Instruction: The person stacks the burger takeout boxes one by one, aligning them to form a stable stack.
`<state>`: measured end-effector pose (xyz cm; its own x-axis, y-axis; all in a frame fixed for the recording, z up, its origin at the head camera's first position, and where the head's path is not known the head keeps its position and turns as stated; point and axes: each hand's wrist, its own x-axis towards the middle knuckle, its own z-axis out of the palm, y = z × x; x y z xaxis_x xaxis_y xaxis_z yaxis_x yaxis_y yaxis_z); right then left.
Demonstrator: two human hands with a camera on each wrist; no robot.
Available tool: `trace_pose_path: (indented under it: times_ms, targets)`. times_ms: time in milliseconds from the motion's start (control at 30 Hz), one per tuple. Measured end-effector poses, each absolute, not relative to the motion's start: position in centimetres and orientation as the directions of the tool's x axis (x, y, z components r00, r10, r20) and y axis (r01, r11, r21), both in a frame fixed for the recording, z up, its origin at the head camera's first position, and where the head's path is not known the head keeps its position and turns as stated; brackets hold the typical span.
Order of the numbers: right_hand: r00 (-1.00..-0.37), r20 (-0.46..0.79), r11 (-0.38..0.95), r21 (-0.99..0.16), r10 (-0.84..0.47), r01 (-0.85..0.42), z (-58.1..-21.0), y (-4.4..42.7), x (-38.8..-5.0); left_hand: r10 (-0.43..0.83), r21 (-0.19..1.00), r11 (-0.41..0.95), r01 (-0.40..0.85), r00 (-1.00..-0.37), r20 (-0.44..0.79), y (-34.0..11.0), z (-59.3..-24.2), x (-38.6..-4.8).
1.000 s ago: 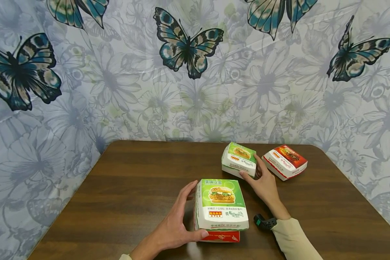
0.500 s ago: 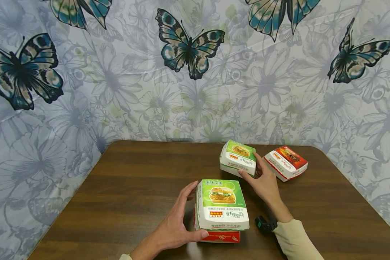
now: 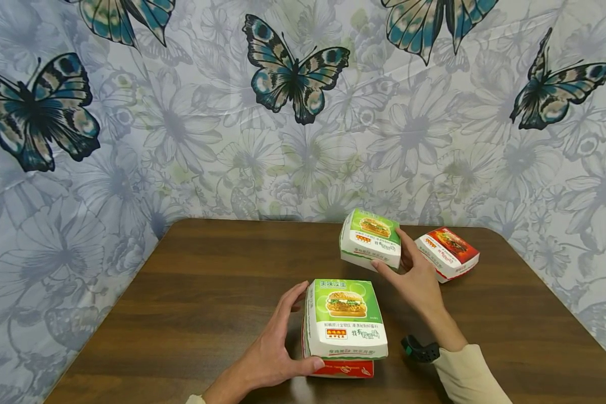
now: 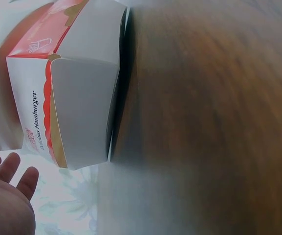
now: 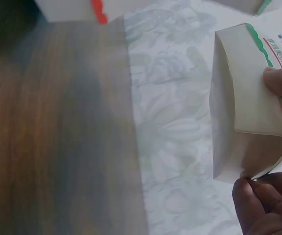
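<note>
In the head view, my right hand (image 3: 415, 274) grips a small green-and-white hamburger box (image 3: 371, 238), thumb on its front and fingers at its right side. That box is raised off the table and slightly tilted; the right wrist view shows the held box (image 5: 260, 88) from below. My left hand (image 3: 270, 345) rests beside a stack: a larger green hamburger box (image 3: 345, 320) on top of a red one (image 3: 347, 368). Its thumb lies at the front left corner. In the left wrist view, the relaxed fingers (image 4: 27, 183) are beside the red box (image 4: 84, 107).
A small red-and-white hamburger box (image 3: 448, 252) sits at the back right, just beyond the right hand. A black band (image 3: 420, 349) is on the right wrist. The brown wooden table (image 3: 207, 269) ends at a butterfly-patterned cloth (image 3: 303, 163).
The small green box has risen off the table in my right hand and tilted slightly. My right forearm shifted a little to the right. The left hand and the stack stay in place.
</note>
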<state>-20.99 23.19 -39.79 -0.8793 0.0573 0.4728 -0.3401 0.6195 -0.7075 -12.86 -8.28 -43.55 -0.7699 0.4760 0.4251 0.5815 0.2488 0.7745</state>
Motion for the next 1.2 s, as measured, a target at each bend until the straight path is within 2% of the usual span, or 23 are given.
trace_pose_path:
  times_ms: [333,833,1200]
  targets:
    - [-0.862,0.507,0.616,-0.681,0.005,-0.396,-37.9,23.0,-19.2,0.477,0.770,0.242,0.591,-0.763,0.436,-8.3,-43.7,-12.9]
    - [-0.790,0.610,0.559,-0.634,-0.063,-0.535,-35.6,21.7,-16.8,0.474,0.783,0.258,0.566,-0.781,0.408,-8.4,-43.6,-12.9]
    - [-0.766,0.637,0.587,-0.591,-0.081,-0.554,-35.0,21.2,-15.1,0.481,0.787,0.253,0.562,-0.779,0.402,-8.4,-43.7,-13.1]
